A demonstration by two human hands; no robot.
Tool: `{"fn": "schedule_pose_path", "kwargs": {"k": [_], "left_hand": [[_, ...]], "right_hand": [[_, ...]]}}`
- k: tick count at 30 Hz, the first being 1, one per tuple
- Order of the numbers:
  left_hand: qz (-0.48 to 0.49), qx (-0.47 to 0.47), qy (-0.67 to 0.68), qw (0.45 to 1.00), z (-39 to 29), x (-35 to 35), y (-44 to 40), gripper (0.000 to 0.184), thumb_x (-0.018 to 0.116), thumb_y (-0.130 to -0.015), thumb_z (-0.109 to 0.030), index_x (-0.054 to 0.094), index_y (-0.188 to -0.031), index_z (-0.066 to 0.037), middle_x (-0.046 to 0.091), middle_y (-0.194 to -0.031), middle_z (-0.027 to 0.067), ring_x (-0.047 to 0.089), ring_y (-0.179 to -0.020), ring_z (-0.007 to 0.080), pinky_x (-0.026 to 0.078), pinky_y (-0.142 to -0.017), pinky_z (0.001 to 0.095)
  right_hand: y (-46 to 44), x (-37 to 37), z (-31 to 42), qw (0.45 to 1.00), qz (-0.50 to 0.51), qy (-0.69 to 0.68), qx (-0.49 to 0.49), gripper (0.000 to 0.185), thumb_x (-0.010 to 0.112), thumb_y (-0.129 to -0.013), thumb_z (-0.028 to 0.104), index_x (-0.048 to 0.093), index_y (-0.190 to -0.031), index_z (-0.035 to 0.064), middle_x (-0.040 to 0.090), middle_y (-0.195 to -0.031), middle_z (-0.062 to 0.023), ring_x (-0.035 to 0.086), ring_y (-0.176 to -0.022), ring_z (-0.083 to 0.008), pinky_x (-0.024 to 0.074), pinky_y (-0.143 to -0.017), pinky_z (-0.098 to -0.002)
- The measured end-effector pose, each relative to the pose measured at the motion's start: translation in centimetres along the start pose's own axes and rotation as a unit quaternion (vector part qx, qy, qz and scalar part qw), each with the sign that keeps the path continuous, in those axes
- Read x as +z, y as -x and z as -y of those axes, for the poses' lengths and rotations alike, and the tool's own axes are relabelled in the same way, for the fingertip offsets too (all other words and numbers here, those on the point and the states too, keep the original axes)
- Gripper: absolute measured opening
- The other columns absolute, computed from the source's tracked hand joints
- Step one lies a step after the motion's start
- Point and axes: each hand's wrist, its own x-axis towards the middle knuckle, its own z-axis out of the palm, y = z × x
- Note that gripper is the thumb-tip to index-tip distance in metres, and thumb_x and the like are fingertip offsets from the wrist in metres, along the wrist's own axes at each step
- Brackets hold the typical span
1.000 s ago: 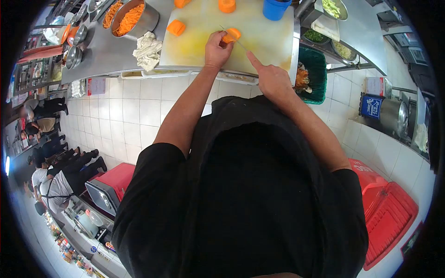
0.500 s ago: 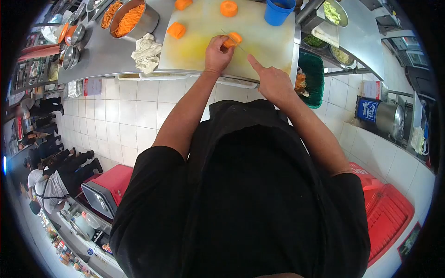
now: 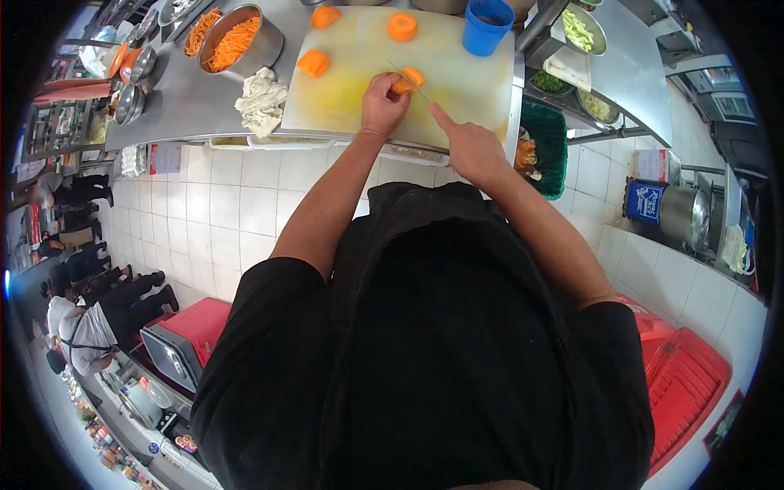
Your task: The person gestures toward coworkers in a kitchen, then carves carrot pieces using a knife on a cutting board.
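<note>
On a pale cutting board (image 3: 343,106), my left hand (image 3: 384,108) grips a thick carrot piece (image 3: 414,77) with curled fingers. My right hand (image 3: 475,151) is closed on a knife (image 3: 421,94), its index finger stretched along the top near the blade. The thin blade crosses the carrot piece at a slant, close to my left fingertips; how deep it sits in the carrot I cannot tell. Other carrot chunks lie on the board: one (image 3: 402,27) at the back, one (image 3: 314,63) at the left and one (image 3: 325,16) at the far left corner.
A blue cup (image 3: 487,28) stands at the board's back right corner. Left of the board are a crumpled white cloth (image 3: 261,102) and a metal pot (image 3: 269,41) of carrot strips. A green bin (image 3: 545,163) with scraps sits below right. Several people (image 3: 90,327) stand far left.
The whole view has shifted slightly, so the board and carrots appear lower. My right hand and the knife have moved a little left; my left hand keeps its hold on the carrot piece.
</note>
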Motion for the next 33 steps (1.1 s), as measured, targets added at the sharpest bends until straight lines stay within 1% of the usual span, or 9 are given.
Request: {"fn": "schedule_pose_path", "kwargs": {"k": [2,8,12,15,18,24,27,29,33], "left_hand": [[0.009,-0.031,0.013,0.999,-0.1,-0.1,0.4,0.035,0.081,-0.074,-0.006,0.069,-0.106,0.0,0.067,-0.113,0.0166,0.071,-0.091,0.0271,0.061,-0.078,0.0339],[0.01,-0.005,0.012,1.0,0.1,-0.1,0.4,0.037,0.08,-0.075,-0.005,0.068,-0.109,-0.001,0.067,-0.112,0.0151,0.071,-0.091,0.0268,0.061,-0.077,0.0338],[0.023,-0.04,0.026,0.999,-0.1,-0.3,0.4,0.036,0.081,-0.078,-0.005,0.068,-0.111,-0.001,0.068,-0.114,0.0141,0.07,-0.091,0.0223,0.059,-0.079,0.0312],[0.032,-0.047,0.02,0.998,0.0,-0.2,0.7,0.036,0.08,-0.078,-0.004,0.068,-0.112,-0.001,0.068,-0.114,0.0134,0.07,-0.089,0.0206,0.059,-0.078,0.03],[0.031,-0.047,0.017,0.998,0.1,0.0,0.4,0.036,0.08,-0.078,-0.003,0.068,-0.113,-0.001,0.067,-0.115,0.0135,0.07,-0.089,0.0204,0.059,-0.077,0.0297],[0.021,-0.026,0.017,0.999,0.3,-0.2,0.5,0.036,0.08,-0.079,-0.003,0.068,-0.113,-0.002,0.067,-0.114,0.0131,0.07,-0.088,0.0177,0.059,-0.075,0.0282],[0.032,-0.052,0.057,0.996,0.2,-0.2,0.8,0.037,0.079,-0.079,-0.002,0.067,-0.113,-0.002,0.066,-0.114,0.0136,0.069,-0.088,0.0195,0.059,-0.075,0.0291],[0.046,-0.056,0.053,0.996,0.1,-0.5,0.5,0.036,0.078,-0.078,-0.001,0.066,-0.113,-0.001,0.065,-0.115,0.0156,0.07,-0.086,0.0252,0.06,-0.075,0.0319],[0.073,-0.051,0.056,0.994,0.4,-1.0,0.5,0.038,0.076,-0.08,-0.001,0.065,-0.117,-0.002,0.064,-0.119,0.0152,0.07,-0.09,0.0248,0.06,-0.076,0.0314]], "right_hand": [[-0.1,-0.5,0.1,1.0,0.009,-0.004,0.004,0.069,0.049,-0.09,0.006,0.035,-0.157,0.0138,0.072,-0.099,-0.0219,0.07,-0.093,-0.0404,0.0543,-0.085,-0.0532],[0.1,0.2,-0.3,1.0,0.004,-0.025,-0.001,0.071,0.051,-0.088,0.007,0.034,-0.157,0.0136,0.072,-0.096,-0.0223,0.07,-0.091,-0.0415,0.0549,-0.083,-0.054],[-0.2,-0.7,-0.1,0.999,0.006,-0.032,-0.002,0.072,0.051,-0.088,0.007,0.034,-0.157,0.0132,0.071,-0.094,-0.0226,0.07,-0.087,-0.0423,0.055,-0.081,-0.0541],[-0.4,0.9,-0.6,0.999,-0.035,-0.025,-0.023,0.072,0.051,-0.088,0.007,0.034,-0.157,0.0128,0.071,-0.094,-0.0233,0.07,-0.088,-0.042,0.0547,-0.083,-0.0537],[-0.1,1.7,-0.8,1.0,-0.005,-0.03,-0.001,0.071,0.05,-0.089,0.008,0.033,-0.158,0.0137,0.071,-0.096,-0.0236,0.069,-0.091,-0.0415,0.0539,-0.086,-0.053],[0.7,-0.9,-0.8,0.999,-0.029,-0.043,-0.003,0.075,0.052,-0.089,0.01,0.031,-0.16,0.0205,0.071,-0.101,-0.0234,0.069,-0.096,-0.0413,0.0535,-0.086,-0.0522],[1.4,-2.4,-1.6,0.988,-0.021,-0.141,0.062,0.073,0.053,-0.091,0.011,0.033,-0.16,0.0244,0.072,-0.097,-0.0236,0.07,-0.091,-0.0421,0.0541,-0.083,-0.0502],[1.0,-1.2,-3.5,0.961,-0.014,-0.269,0.066,0.069,0.053,-0.094,0.011,0.035,-0.16,0.0255,0.071,-0.087,-0.0216,0.07,-0.077,-0.0357,0.0551,-0.073,-0.0462],[0.2,-1.1,-4.4,0.893,0.065,-0.426,0.129,0.063,0.051,-0.099,0.012,0.036,-0.159,0.0252,0.065,-0.07,-0.0142,0.061,-0.054,-0.0193,0.0507,-0.051,-0.0351]]}}
